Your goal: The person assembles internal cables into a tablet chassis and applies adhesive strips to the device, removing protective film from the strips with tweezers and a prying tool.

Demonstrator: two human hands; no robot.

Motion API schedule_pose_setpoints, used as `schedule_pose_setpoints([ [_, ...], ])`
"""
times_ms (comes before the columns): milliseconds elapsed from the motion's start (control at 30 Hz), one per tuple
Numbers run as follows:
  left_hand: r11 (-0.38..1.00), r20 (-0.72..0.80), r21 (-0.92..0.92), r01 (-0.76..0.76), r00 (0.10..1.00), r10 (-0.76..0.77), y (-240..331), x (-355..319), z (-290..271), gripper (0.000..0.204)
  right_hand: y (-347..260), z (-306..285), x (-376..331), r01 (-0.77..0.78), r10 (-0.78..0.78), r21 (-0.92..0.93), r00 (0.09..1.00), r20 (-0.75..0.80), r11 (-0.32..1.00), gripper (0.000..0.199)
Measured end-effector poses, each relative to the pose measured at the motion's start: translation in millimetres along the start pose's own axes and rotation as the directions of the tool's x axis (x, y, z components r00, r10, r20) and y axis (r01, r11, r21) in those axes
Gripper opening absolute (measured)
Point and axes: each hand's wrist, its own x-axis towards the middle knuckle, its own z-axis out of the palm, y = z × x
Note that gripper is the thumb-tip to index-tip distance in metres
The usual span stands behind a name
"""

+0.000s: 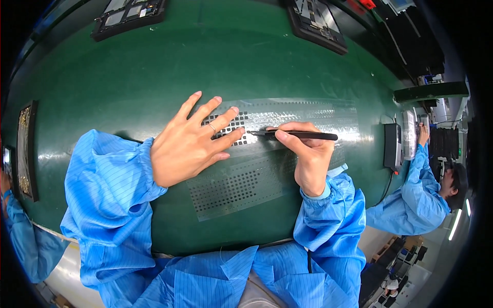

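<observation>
My left hand (187, 146) lies with its fingers spread over the left part of a clear plastic sheet (318, 112). Rows of small black square pads (239, 122) on that sheet show between and beside the fingers, and some are covered by the hand. Black tweezers (308, 135) are pinched in my right hand (311, 156), their tip pointing left at the right edge of the pads. Whether a pad sits in the tip is too small to tell. Nearer to me lies a second clear sheet (267, 191) with rows of smaller dark pads (226, 192) on its left half.
Black trays holding parts stand at the far left (126, 18) and far right (318, 23) of the green table (205, 61). Another tray (26, 149) lies at the left edge. A black box (393, 146) with a cable stands right. Co-workers in blue sit either side.
</observation>
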Motion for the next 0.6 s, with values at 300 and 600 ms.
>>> schedule_pose_setpoints([
  [300, 1.000, -0.005, 0.001, -0.008, 1.000, 0.008, -5, 0, 0, 0.045, 2, 1, 3, -0.023, 0.023, -0.005, 0.999, -0.038, 1.000, 0.008],
  [600, 1.000, 0.009, -0.015, -0.012, 1.000, 0.012, -5, 3, -10, 0.045, -22, -24, 16, 0.005, 0.007, 0.301, 0.999, -0.039, 0.954, 0.009],
])
